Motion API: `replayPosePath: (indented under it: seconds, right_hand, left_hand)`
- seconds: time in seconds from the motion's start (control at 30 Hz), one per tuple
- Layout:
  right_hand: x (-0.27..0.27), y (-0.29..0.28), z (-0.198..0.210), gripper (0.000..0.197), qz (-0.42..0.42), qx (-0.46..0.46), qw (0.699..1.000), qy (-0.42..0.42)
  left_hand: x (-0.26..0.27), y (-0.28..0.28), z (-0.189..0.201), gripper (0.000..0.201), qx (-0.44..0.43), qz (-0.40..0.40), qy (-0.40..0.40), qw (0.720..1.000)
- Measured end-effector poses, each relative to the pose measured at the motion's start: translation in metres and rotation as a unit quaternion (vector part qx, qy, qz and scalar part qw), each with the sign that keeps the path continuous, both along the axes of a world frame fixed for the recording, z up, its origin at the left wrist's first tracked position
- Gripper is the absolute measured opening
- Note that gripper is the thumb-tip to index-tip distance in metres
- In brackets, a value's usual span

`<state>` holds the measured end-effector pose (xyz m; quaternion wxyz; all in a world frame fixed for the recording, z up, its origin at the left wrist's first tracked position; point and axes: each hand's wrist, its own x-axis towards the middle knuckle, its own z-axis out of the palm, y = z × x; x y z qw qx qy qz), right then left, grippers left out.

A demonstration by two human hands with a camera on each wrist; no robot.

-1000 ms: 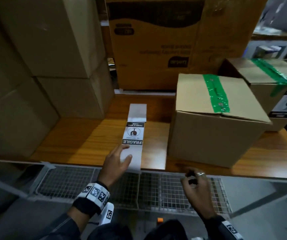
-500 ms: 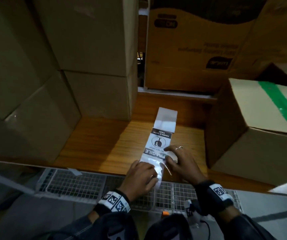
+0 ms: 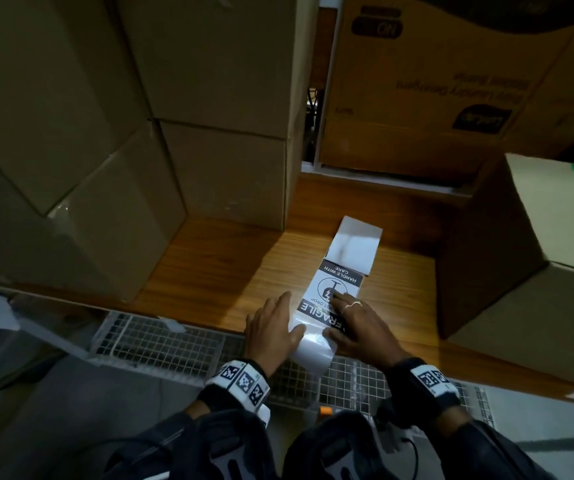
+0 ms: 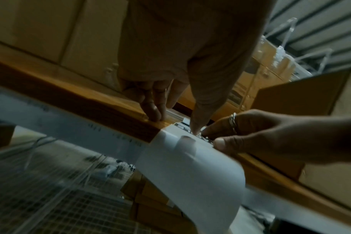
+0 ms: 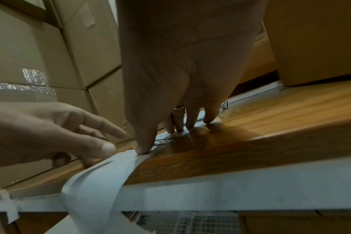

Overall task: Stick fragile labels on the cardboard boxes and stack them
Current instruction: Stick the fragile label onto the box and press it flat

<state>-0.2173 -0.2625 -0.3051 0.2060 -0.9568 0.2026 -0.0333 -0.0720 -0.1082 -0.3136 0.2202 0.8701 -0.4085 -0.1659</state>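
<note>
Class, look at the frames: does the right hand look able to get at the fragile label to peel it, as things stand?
Probably yes. The right hand already rests on the fragile label; the left hand touches only the backing strip beside it, and nothing covers the label.

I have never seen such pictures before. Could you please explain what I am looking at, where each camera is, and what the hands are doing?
There is no machine here: a person works with two bare hands and wears three cameras. The wide picture comes from a camera on the head, looking down. The other two come from cameras on the wrists, each looking along its own hand.

On the wooden shelf lies a white strip of fragile labels, its near end hanging over the edge. The left hand rests on the strip's left side with the thumb on the paper. The right hand presses its fingertips on the printed label, the thumb at its near edge, perhaps to peel it. Nothing is lifted.

Plain cardboard boxes are stacked on the left; a box with green tape stands on the right.
</note>
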Motion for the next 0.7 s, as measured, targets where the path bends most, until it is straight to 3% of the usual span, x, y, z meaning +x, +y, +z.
replayPosePath:
  seconds: [0.1, 0.23, 0.33, 0.43, 0.53, 0.7]
  right_hand:
    - [-0.004, 0.002, -0.003, 0.049, 0.011, -0.018, 1.0, -0.009]
    - [-0.007, 0.003, -0.01, 0.054, 0.026, -0.041, 0.999, -0.001]
    - [-0.01, 0.004, -0.012, 0.058, 0.052, -0.055, 0.997, 0.011]
    - [-0.014, 0.006, -0.017, 0.063, 0.073, -0.068, 0.995, 0.026]
    - [-0.022, 0.007, -0.021, 0.064, 0.089, -0.074, 0.993, 0.026]
    - [-0.035, 0.007, -0.019, 0.062, 0.115, -0.069, 0.991, 0.008]
  left_hand:
    - [-0.006, 0.006, 0.001, 0.063, -0.058, 0.046, 0.076, 0.994]
    - [-0.022, 0.027, -0.002, 0.036, -0.106, 0.101, 0.069, 0.987]
    - [-0.037, 0.048, -0.011, 0.041, -0.127, 0.175, 0.112, 0.97]
    - [-0.05, 0.061, -0.019, 0.043, -0.165, 0.238, 0.218, 0.932]
    - [-0.062, 0.062, -0.021, 0.046, -0.197, 0.252, 0.317, 0.893]
    - [-0.074, 0.061, -0.016, 0.051, -0.205, 0.27, 0.376, 0.862]
